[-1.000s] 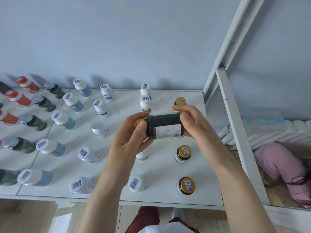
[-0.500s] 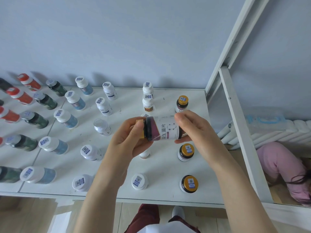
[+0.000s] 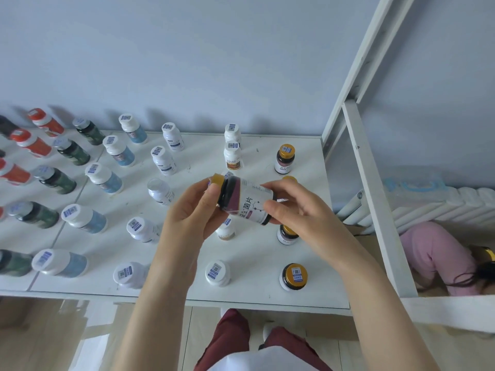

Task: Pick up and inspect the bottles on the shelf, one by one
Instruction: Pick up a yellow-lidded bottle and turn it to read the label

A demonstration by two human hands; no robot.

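Both hands are on one bottle [image 3: 250, 203]. The left hand [image 3: 192, 212] pinches the neck end, thumb just under the gold cap [image 3: 217, 179], and the right hand [image 3: 300, 218] curls thumb and fingertips round the base end. The bottle lies on its side, held up off the shelf [image 3: 254, 258] above its right-hand rows, label turned up toward the face. That hold looks made for reading, and for rolling the bottle between two grips.

It has a dark body and a white label with a plum band. Large Chinese characters run sideways: 菌片 reads plainly, the ones before it less surely, and the small print is too fine to make out.

Below, the others stand upright in rows. Most caps wear a blue-and-white code sticker facing up, presumably to be seen from above. There's a matching back bottle [image 3: 284, 159] with a gold cap, a front bottle [image 3: 294, 276] like it, white bottles [image 3: 232, 156] in the middle, then blue bottles [image 3: 119, 152], green bottles [image 3: 72, 152] and red bottles [image 3: 32, 141] off left. Inspection of this one looks under way, and plenty wait.
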